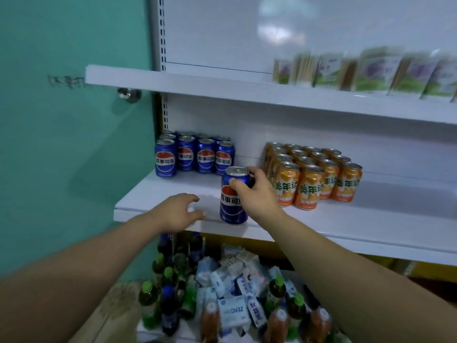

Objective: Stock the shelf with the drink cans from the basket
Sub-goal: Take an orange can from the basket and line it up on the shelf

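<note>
A blue cola can (232, 206) stands upright near the front edge of the white middle shelf (173, 191). My right hand (254, 191) grips it round the top, fingers curled over its rim. My left hand (178, 211) hovers just left of the can over the shelf's front lip, fingers loosely spread and holding nothing. A block of matching blue cans (195, 154) stands at the back left of the same shelf. No basket shows in view.
A block of orange soda cans (314, 174) stands right of my right hand. Blurred drink cartons (371, 70) line the upper shelf (222, 92). Below, bottles (170, 293) and white-blue packets (232, 310) crowd the bottom level. A teal wall (61, 144) borders the left.
</note>
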{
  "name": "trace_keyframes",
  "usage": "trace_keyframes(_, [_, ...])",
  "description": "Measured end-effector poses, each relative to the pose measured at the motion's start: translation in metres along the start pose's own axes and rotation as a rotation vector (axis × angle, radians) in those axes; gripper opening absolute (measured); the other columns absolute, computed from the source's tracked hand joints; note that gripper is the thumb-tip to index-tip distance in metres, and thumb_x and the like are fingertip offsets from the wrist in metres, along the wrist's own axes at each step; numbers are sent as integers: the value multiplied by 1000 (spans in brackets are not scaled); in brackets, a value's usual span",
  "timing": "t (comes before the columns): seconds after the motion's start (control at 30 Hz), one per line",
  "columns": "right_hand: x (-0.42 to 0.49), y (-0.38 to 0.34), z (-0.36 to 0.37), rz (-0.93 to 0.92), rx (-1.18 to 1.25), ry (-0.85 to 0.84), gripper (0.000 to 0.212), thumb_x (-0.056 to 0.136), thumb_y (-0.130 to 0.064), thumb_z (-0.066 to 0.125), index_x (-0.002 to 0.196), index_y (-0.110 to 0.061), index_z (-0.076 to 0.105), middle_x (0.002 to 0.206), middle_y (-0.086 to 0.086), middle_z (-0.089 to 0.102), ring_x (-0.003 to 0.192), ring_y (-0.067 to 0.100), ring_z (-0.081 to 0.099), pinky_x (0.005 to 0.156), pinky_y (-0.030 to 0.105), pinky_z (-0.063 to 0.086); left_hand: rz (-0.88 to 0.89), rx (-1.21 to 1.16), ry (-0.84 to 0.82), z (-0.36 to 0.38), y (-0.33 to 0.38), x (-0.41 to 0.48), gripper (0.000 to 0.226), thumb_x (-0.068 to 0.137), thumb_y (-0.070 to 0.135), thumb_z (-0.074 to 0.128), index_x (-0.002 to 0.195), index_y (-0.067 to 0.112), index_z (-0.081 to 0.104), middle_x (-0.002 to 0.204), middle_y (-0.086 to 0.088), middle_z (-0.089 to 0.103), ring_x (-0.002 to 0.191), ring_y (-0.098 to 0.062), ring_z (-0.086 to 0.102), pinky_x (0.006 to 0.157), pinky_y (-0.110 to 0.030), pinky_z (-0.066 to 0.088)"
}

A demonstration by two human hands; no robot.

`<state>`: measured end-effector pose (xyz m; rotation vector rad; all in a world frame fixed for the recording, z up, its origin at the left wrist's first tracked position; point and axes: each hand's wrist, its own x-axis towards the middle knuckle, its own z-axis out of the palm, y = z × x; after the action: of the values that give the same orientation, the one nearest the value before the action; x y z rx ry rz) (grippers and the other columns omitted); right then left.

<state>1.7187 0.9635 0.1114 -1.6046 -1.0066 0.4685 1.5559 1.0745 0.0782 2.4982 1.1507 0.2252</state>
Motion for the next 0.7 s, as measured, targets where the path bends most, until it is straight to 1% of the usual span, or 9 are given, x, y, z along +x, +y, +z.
trace_keyframes(0.07, [11,3,16,0,8,-46,53,89,-30,65,136,-23,42,117,-6,52,110,15,51,95,37,46,-62,82,16,-4,-27,11,65,92,55,46,143,16,38,151,-6,37,135,-23,38,110,-34,31])
trace_keyframes(0.13, [22,7,30,-10,6,-74,53,89,-29,65,136,-23,42,123,-4,56,113,17,53,94,35,44,-130,180,10,-7,-48,22,69,92,62,38,146,19,35,155,-5,29,141,-23,29,114,-41,25])
trace_keyframes(0.2, [34,10,43,-17,7,-84,52,89,-29,64,136,-24,43,128,-2,56,111,15,53,93,34,44,-182,239,10,-14,-64,33,72,91,65,34,148,22,30,159,-5,19,145,-23,20,117,-44,19])
trace_keyframes(0.27, [46,12,53,-15,18,-91,54,90,-29,64,139,-24,42,129,-3,55,113,14,52,95,33,44,-207,258,4,-19,-75,43,73,91,66,34,150,24,25,160,-4,13,146,-23,15,118,-46,16])
trace_keyframes(0.33, [58,14,62,-13,28,-102,58,89,-30,66,140,-24,40,133,-2,53,120,17,52,99,34,44,-228,250,6,-19,-83,51,75,89,68,32,150,27,22,161,-3,9,147,-22,11,118,-49,12])
trace_keyframes(0.43, [80,15,76,-11,15,-112,63,87,-28,70,142,-25,40,141,0,43,125,19,47,105,37,42,-253,273,0,-8,-90,57,76,88,72,26,151,32,15,161,1,3,148,-21,3,118,-51,4])
trace_keyframes(0.53, [106,12,94,-27,-7,-152,61,87,-28,69,141,-26,41,143,-1,46,128,20,46,107,40,41,-240,286,67,-2,-95,60,74,88,72,26,150,34,16,161,4,6,148,-19,4,118,-50,5])
trace_keyframes(0.6, [119,12,106,-25,-28,-157,63,88,-31,68,144,-27,38,146,-2,44,132,21,43,108,41,40,-229,275,91,-2,-96,61,73,87,73,27,149,35,19,161,5,8,147,-18,6,118,-49,6])
trace_keyframes(0.7, [134,11,120,-17,-41,-159,65,91,-33,64,148,-27,32,150,-1,39,134,21,40,108,36,38,-230,252,114,2,-99,61,73,85,74,28,148,37,20,160,5,11,147,-18,8,117,-48,7])
